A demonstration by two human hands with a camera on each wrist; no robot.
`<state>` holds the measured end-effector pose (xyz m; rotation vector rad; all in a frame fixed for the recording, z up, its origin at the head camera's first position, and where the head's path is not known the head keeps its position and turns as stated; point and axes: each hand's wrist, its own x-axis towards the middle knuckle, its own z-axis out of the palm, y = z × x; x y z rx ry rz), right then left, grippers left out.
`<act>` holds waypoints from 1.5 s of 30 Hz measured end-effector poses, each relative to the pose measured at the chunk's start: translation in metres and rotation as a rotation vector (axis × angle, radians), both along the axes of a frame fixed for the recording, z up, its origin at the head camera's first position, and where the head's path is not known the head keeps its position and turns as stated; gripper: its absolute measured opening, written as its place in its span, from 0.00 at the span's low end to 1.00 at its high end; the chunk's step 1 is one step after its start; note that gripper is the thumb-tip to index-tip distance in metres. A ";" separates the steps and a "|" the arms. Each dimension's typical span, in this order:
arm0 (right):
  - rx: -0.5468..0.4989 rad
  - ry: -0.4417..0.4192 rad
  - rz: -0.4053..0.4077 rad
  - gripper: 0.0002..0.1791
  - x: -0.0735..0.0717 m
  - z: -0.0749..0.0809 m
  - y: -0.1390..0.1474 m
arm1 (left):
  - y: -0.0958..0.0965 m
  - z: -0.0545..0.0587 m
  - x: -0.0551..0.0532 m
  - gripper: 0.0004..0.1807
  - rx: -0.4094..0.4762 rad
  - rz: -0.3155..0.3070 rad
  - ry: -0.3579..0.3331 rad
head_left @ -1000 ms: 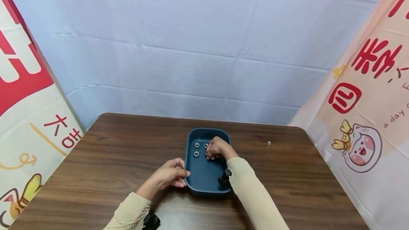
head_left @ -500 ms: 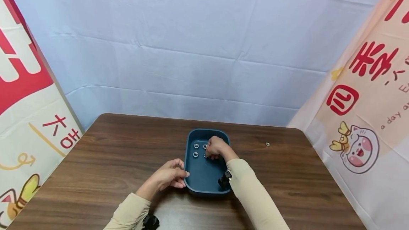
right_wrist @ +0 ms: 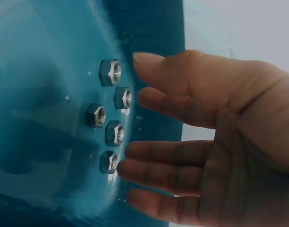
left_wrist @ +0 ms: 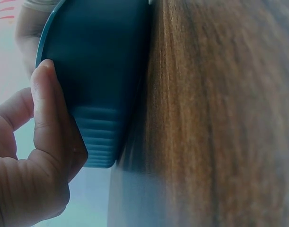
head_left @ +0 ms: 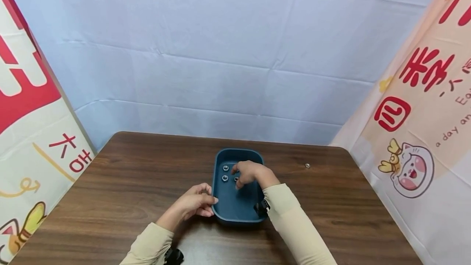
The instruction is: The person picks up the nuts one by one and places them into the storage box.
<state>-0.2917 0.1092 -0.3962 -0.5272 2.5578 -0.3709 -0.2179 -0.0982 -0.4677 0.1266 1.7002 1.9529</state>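
Note:
Several silver hex nuts (right_wrist: pixel 110 133) lie close together on the floor of the blue tray (head_left: pixel 235 209), near one end wall in the right wrist view. Over them is my right hand (head_left: pixel 252 173), its fingers spread apart with nothing held, fingertips right by the nuts. In the head view this hand hides part of the group. My left hand (head_left: pixel 195 203) holds the tray's left side, thumb at the rim and the other fingers along the outer wall. A fingertip at the rim also shows in the left wrist view.
One more small nut (head_left: pixel 307 165) lies on the brown wooden table (head_left: pixel 154 167), right of the tray. A pale cloth (head_left: pixel 220 72) hangs behind the table's far edge, with printed banners (head_left: pixel 412 171) at both sides.
My right hand had its fingers pinched together at a nut; it has let go, spread its fingers and lifted slightly. The left hand and the tray have stayed put.

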 end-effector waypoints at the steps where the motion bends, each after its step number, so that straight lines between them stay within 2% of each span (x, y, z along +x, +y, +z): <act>1: -0.004 0.006 0.001 0.26 0.001 0.000 0.000 | 0.000 0.000 0.000 0.14 -0.001 0.003 0.003; 13: 0.009 0.135 0.076 0.26 0.027 0.011 0.008 | 0.000 0.001 0.004 0.14 -0.007 0.012 0.007; 19: 0.021 0.167 0.060 0.26 0.033 0.017 0.018 | 0.002 0.000 0.002 0.14 -0.003 0.017 0.006; 26: 0.003 0.207 0.078 0.26 0.039 0.025 0.031 | 0.004 0.002 0.000 0.14 -0.017 0.023 0.016; 37: 0.004 0.241 0.010 0.25 0.048 0.024 0.054 | 0.004 0.000 -0.003 0.14 -0.015 0.022 0.000; 45: 0.053 0.275 -0.023 0.25 0.051 0.023 0.070 | 0.003 -0.001 -0.002 0.14 -0.015 0.024 -0.004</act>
